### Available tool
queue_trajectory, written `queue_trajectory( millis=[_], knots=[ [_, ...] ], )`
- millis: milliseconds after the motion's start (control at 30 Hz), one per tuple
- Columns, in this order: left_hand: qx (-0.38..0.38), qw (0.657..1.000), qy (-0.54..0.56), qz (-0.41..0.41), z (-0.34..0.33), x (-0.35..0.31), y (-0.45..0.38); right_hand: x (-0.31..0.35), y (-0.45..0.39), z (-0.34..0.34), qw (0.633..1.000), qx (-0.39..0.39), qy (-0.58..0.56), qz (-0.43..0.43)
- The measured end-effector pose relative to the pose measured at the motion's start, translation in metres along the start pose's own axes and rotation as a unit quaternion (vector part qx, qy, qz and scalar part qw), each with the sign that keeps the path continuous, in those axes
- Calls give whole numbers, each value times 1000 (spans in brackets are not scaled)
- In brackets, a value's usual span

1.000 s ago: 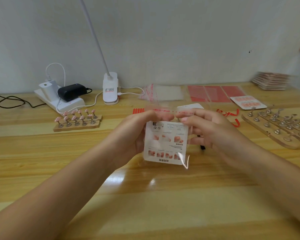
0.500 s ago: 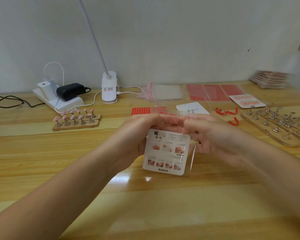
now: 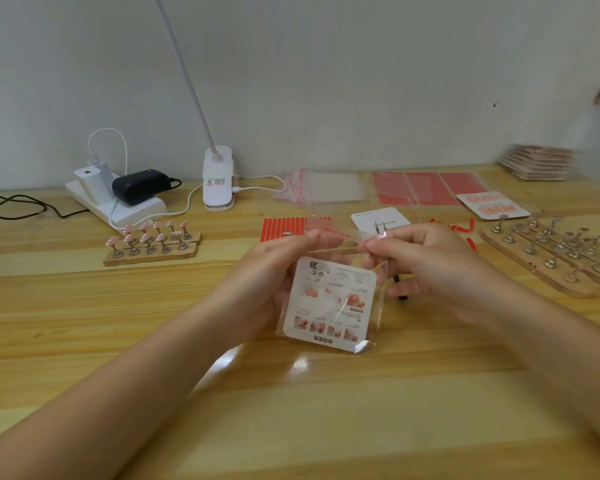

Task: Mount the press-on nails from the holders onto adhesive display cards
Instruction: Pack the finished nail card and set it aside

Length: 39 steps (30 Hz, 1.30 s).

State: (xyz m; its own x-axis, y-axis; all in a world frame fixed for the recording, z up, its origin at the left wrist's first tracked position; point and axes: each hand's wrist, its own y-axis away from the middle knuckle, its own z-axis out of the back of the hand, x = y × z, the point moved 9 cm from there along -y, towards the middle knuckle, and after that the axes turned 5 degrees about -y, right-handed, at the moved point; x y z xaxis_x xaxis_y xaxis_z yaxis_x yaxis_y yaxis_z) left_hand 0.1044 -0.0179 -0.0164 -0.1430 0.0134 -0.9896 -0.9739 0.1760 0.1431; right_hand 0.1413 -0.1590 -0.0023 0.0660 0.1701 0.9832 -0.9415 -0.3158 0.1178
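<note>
The fingers (image 3: 314, 234) of the left hand (image 3: 267, 271) are closed in a pinch on the top edge of a clear plastic sleeve (image 3: 329, 303), and the fingers (image 3: 373, 244) of the right hand (image 3: 430, 268) pinch the same edge just beside them, at the flap with the red print. Inside the sleeve sits a printed white card (image 3: 331, 306), its back side with small instruction pictures turned to the person, and the whole thing hangs a little above the table (image 3: 84, 306). I judge that this step is the packing of a finished card, namely closing the flap. The next move needs, I think, a straight fold and an even press along the strip, with the card kept low inside. Left on the table, a wooden holder (image 3: 153, 252) carries pink press-on nails (image 3: 146, 235) on small stands, not yet mounted. At the right, the other holders (image 3: 551, 258) look empty.
</note>
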Motion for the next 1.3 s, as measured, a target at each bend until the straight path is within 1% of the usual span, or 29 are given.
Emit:
queue_trajectory(
  millis=[67,133,200,233,300,367,400,467,600,767,867,967,1300],
  knots=[
    [-2,1000,-18,-10,1,3,-1,-1,-3,2,999,-13,34,6],
    [-8,1000,-9,-12,3,5,-1,0,-4,5,998,-28,47,16],
    [-13,1000,13,-7,4,8,-2,3,-4,9,996,-48,58,45],
    [-14,1000,18,-5,4,9,-3,6,-4,12,992,-64,84,73],
    [-17,1000,3,-7,3,10,-3,18,0,14,967,-99,165,165],
    [-22,999,-30,-14,2,11,-3,36,12,5,922,-119,251,270],
    [-25,999,-43,-18,1,10,-2,42,16,-3,900,-117,285,309],
    [-31,997,-62,-26,0,10,-2,46,21,-18,871,-95,327,354],
    [-33,991,-119,-52,-5,8,0,46,25,-39,850,-51,353,388],
    [-45,981,-167,-88,-6,5,2,42,22,-45,856,-24,348,381],
    [-54,974,-190,-113,-6,2,3,38,16,-41,887,-21,301,350],
    [-53,974,-186,-118,-7,1,3,32,10,-36,919,-23,244,310],
    [-49,972,-185,-139,-9,0,6,23,3,-33,954,-4,180,240]
  ],
)
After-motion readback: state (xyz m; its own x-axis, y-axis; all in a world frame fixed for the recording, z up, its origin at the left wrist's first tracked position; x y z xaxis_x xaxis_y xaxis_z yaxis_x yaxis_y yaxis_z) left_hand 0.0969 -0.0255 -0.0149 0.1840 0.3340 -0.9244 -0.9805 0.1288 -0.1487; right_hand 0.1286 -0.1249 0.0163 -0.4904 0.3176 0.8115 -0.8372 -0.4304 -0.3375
